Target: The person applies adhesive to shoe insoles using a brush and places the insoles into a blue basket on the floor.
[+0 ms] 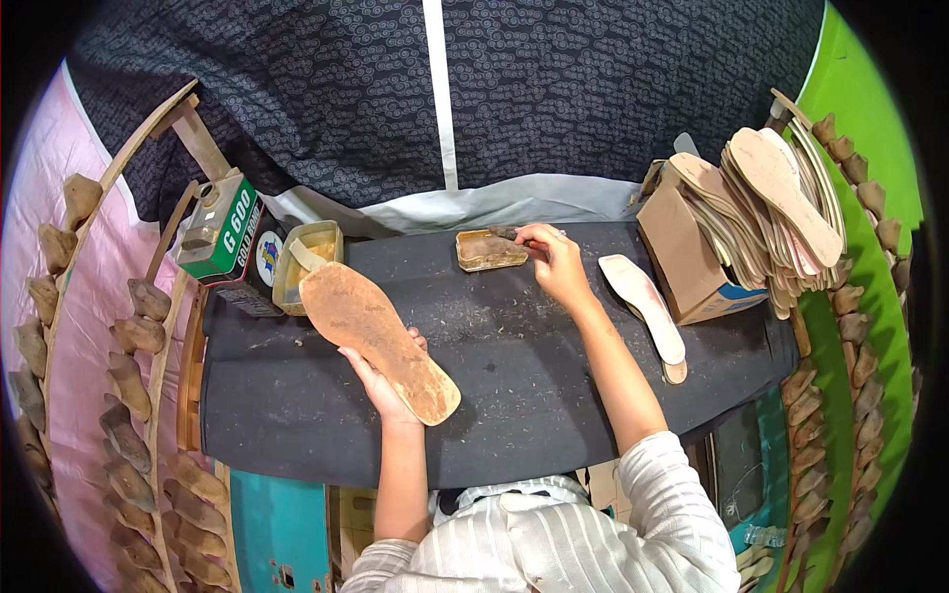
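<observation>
My left hand (381, 385) holds a tan shoe insole (371, 321) from beneath. Its broad toe end points up and left, and its heel end lies toward me. Over the far middle of the table my right hand (554, 259) is closed in a pinch on a small dark tool (514, 237). The tool lies along the rim of a shallow rectangular tray (492, 263) with brown residue in it; its exact kind cannot be made out. Beyond the insole's toe stands a yellowish plastic tub (321, 237) with a pale flat stick in it.
A green and white metal can (222, 232) stands at the left. At the right, a cardboard box (682, 259) overflows with stacked insoles (781, 193), and several pale insoles (647, 308) lie beside it. Crumbs dot the dark tablecloth (534, 395). Racks of wooden shoe lasts (129, 435) flank the table.
</observation>
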Available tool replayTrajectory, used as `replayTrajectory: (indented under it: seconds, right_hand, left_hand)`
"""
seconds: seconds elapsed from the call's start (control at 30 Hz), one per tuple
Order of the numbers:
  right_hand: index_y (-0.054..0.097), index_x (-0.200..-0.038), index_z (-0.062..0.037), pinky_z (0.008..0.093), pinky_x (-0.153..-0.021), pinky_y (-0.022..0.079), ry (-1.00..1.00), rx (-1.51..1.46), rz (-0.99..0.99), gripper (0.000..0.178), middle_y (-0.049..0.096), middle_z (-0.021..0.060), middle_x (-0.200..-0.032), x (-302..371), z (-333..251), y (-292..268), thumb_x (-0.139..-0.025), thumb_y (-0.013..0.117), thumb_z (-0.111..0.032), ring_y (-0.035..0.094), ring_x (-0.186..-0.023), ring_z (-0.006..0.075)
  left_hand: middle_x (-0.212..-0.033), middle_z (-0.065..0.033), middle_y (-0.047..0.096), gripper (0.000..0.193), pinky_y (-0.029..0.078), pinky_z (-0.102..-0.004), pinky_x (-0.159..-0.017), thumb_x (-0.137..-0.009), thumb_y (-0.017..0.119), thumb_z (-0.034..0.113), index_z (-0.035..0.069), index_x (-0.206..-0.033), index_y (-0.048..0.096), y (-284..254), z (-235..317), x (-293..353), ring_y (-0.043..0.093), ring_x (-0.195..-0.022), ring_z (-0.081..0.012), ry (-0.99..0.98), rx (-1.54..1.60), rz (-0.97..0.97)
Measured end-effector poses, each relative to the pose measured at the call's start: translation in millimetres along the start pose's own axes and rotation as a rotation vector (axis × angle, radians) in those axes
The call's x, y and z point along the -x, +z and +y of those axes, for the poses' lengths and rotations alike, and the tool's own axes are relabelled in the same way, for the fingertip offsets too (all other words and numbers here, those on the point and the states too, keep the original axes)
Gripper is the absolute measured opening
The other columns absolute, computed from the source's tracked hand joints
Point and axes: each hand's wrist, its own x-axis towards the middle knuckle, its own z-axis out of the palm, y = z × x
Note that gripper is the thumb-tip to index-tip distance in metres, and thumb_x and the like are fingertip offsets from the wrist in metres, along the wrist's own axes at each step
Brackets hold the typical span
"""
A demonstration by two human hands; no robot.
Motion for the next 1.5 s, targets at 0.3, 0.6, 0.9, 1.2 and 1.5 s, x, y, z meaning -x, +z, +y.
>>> replayTrajectory:
  seconds: [0.3, 0.6, 0.9, 1.2, 1.5]
  right_hand:
    - [0.064, -0.083, -0.0044, 0.0324, -0.084, 0.052, -0.305, -0.174, -0.177, 0.039, 0.065, 0.0115, -0.101, 37, -97, -28, -0.058, 0.045, 0.018, 0.061, -0.104, 0.0273]
    - [0.065, -0.081, -0.0049, 0.0385, -0.082, 0.052, -0.446, -0.261, -0.514, 0.026, 0.063, 0.0098, -0.101, 81, -130, -24, -0.057, 0.068, 0.006, 0.061, -0.101, 0.0317]
    - [0.064, -0.078, -0.0057, 0.0374, -0.078, 0.053, -0.479, -0.26, -0.577, 0.021, 0.064, 0.0086, -0.1, 76, -134, -29, -0.06, 0.069, 0.002, 0.062, -0.1, 0.0304]
    - [0.063, -0.081, -0.005, 0.036, -0.081, 0.051, -0.431, -0.319, -0.595, 0.026, 0.063, 0.0074, -0.098, 80, -129, -33, -0.058, 0.066, 0.006, 0.06, -0.101, 0.0292]
    - [0.064, -0.08, -0.0044, 0.0366, -0.082, 0.051, -0.476, -0.325, -0.423, 0.026, 0.064, 0.0094, -0.099, 71, -125, -38, -0.057, 0.064, 0.008, 0.06, -0.104, 0.0297]
  left_hand:
    - [-0.091, -0.0123, 0.055, 0.068, 0.05, -0.035, -0.07, -0.087, 0.034, 0.066, 0.008, -0.122, 0.045, -3, -7, -18, 0.056, -0.076, -0.0249, -0.042, 0.002, 0.031]
    - [-0.09, -0.0148, 0.053, 0.07, 0.048, -0.0333, -0.07, -0.086, 0.036, 0.067, 0.009, -0.124, 0.042, 15, 3, -21, 0.053, -0.077, -0.0242, -0.018, 0.035, -0.007]
    - [-0.091, -0.0142, 0.051, 0.067, 0.047, -0.0335, -0.072, -0.086, 0.036, 0.066, 0.011, -0.124, 0.042, 15, 10, -15, 0.051, -0.078, -0.0243, -0.018, 0.06, -0.051]
    - [-0.092, -0.0127, 0.05, 0.067, 0.047, -0.0332, -0.071, -0.086, 0.037, 0.066, 0.011, -0.123, 0.044, 15, 14, -15, 0.05, -0.079, -0.024, -0.056, 0.1, -0.075]
    - [-0.093, -0.0129, 0.051, 0.067, 0.047, -0.0321, -0.071, -0.086, 0.036, 0.066, 0.011, -0.124, 0.043, 11, 8, -15, 0.05, -0.079, -0.0239, -0.073, 0.039, -0.117]
